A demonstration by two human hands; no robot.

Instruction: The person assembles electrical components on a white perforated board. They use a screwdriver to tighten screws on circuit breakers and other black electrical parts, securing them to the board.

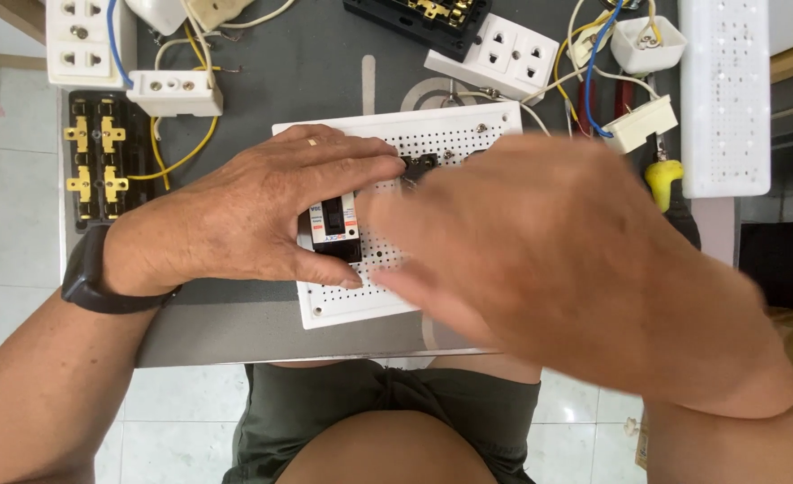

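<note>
left hand (pixel 244 220) pinches a breaker (pixel 332 230) steady on the pegboard (pixel 396 287) — right hand (pixel 549 260) blurred above it, its grip can't be told.

Soft, even daylight falls on my work here; nothing is dim, and the shadows stay faint. My left hand (pixel 253 220) is sharp, every crease and the ring clear, and it throws only a thin dark edge onto the white perforated board (pixel 342 300) beneath it. My right hand (pixel 558 260) is smeared by motion blur, its fingertips ghostly and half see-through where they meet the left. The grey tabletop (pixel 307 63) beyond my left hand carries a mild sheen, no hard glare. The white perforated panel (pixel 726 99) beyond my right hand is bright, nearly washed out. Toward the frame's edges, straight lines bow slightly.
</note>
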